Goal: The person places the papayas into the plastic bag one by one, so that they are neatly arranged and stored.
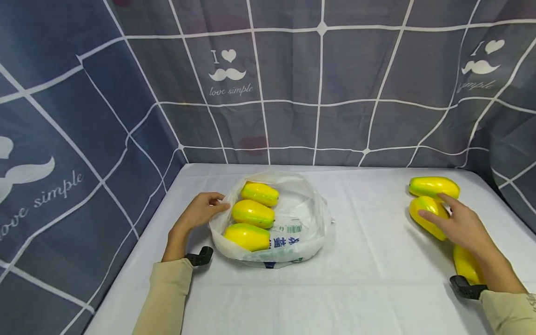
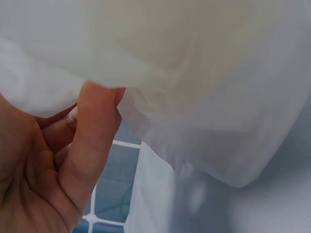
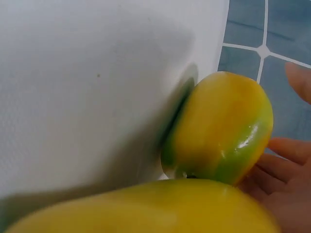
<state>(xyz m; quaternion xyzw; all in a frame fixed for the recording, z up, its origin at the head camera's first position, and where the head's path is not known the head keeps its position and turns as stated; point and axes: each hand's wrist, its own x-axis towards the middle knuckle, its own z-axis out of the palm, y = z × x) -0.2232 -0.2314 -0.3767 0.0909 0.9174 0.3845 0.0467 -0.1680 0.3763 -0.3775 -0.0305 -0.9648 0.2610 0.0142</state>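
Observation:
A white plastic bag (image 1: 307, 209) lies with its mouth spread wide, and three yellow-green papayas (image 1: 253, 214) rest inside along its left side. My left hand (image 1: 200, 211) pinches the bag's left rim between thumb and fingers; in the left wrist view the thumb (image 2: 92, 136) is against the thin plastic. Over on the right, my right hand (image 1: 465, 225) hovers at a papaya (image 1: 428, 216), its thumb and fingers spread. The right wrist view has this papaya (image 3: 218, 126) beside the fingers (image 3: 284, 167), with the thumb (image 3: 300, 80) apart from it.
Behind the reached-for fruit lies another papaya (image 1: 435, 187), and a further papaya (image 1: 465, 263) is partly hidden beneath my right forearm. A white cloth (image 1: 356, 298) covers the table. Grey checked curtains (image 1: 289, 70) rise at the back and sides.

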